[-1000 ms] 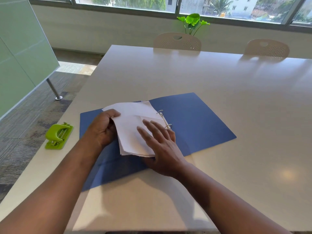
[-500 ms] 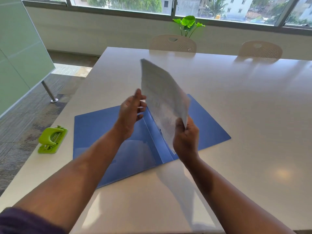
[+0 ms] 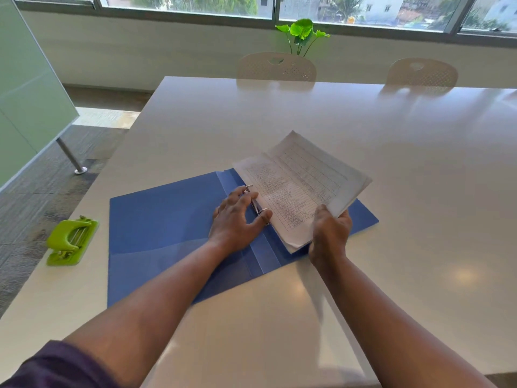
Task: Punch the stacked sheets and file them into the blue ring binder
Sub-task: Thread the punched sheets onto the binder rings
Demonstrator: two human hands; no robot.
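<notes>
Blue ring binder [image 3: 167, 228] lying open near the table's [image 3: 391, 135] front left corner, left hand [image 3: 235, 219] with fingers spread over the metal rings [image 3: 256, 204], right hand [image 3: 330, 233] pinching the stacked sheets [image 3: 299, 186] over the binder's right cover, green hole punch [image 3: 71, 240] at the left edge

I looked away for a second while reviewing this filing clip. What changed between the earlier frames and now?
The sheets, lifted off the binder's left cover, now lie over its right side, gripped by the right hand. The left hand let go and touches the rings. The blue binder and green punch stayed put.
</notes>
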